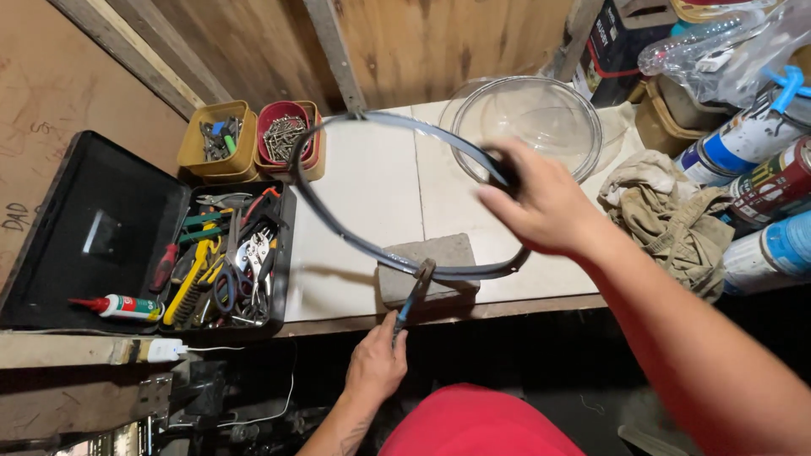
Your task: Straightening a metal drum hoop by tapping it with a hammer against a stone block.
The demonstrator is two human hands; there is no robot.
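The right hand [545,203], centre right of the frame, is closed around the upper right part of a dark hoop [338,221]. The hoop is held tilted above the white counter [363,194], spanning the middle of the frame. The left hand [376,365], at lower centre, is closed on the handles of a pair of pliers [414,295], whose nose grips the hoop's lower edge. That point sits just over a grey block [443,253] lying near the counter's front edge.

Behind the right hand, a clear glass bowl [541,114] stands on the counter. At left, an open black toolbox [101,245] holds assorted hand tools; a small tube [118,306] lies in its lid. Two tubs of screws [253,139] stand behind the toolbox. A crumpled rag [667,215] lies at right, beside several spray cans [760,186] on their sides.
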